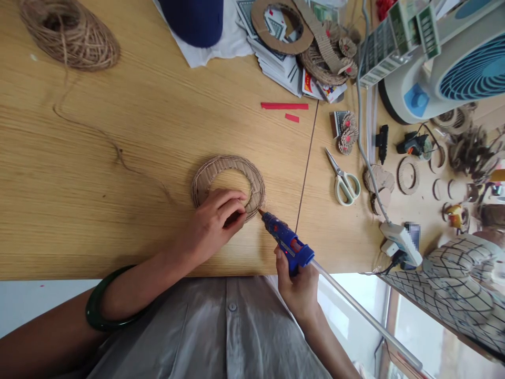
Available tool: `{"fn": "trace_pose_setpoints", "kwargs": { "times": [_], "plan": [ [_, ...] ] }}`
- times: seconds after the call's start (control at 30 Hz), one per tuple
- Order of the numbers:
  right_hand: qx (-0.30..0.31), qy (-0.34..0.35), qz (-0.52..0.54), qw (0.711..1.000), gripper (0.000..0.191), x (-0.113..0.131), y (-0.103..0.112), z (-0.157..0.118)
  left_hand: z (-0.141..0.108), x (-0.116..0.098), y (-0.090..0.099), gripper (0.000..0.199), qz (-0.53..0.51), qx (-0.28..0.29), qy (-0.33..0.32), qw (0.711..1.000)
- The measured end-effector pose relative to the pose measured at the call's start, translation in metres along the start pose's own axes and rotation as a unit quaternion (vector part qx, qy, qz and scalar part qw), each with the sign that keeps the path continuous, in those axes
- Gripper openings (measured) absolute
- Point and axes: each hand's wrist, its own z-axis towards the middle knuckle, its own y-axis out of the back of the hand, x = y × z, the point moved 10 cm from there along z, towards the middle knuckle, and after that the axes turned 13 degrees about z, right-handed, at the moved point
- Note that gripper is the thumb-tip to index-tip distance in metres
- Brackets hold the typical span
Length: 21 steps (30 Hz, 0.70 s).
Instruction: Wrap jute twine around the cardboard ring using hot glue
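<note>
A cardboard ring (203, 181) with twine around its outer edge lies on the wooden table (158, 121). My left hand (219, 221) rests over the ring's near side, its curled fingers closed on the rim. In my right hand (298, 287) is a blue glue gun (284, 237) with a long clear glue stick (366, 313) sticking out behind. The gun's nozzle is at the ring's right outer edge. A loose strand of twine (100, 130) runs from the twine ball (74, 37) at the upper left down toward my left hand.
Scissors (343, 179) lie right of the ring. Red strips (284, 106) are above it. Playing cards (278, 63) and cardboard pieces sit at the top. A fan (453, 79), a grey cable (361, 131) and a power strip (402, 245) occupy the right.
</note>
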Motion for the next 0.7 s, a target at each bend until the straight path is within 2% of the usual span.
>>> {"fn": "trace_pose_setpoints", "kwargs": {
  "times": [0.17, 0.33, 0.5, 0.7],
  "plan": [
    [0.015, -0.005, -0.013, 1.000, 0.022, 0.000, -0.004, 0.000, 0.000, 0.000, 0.002, 0.006, -0.011, -0.015, -0.009, 1.000],
    [0.033, -0.025, -0.033, 0.999, 0.017, 0.004, -0.006, -0.001, 0.000, 0.001, 0.000, 0.006, -0.014, -0.005, -0.002, 1.000],
    [0.045, 0.031, -0.054, 0.997, 0.013, 0.023, -0.008, 0.000, 0.001, 0.002, 0.000, 0.006, -0.018, -0.008, 0.002, 1.000],
    [0.038, 0.046, -0.090, 0.994, 0.016, 0.030, -0.006, 0.003, 0.002, 0.002, 0.002, 0.008, -0.026, -0.010, 0.002, 1.000]
  ]
}}
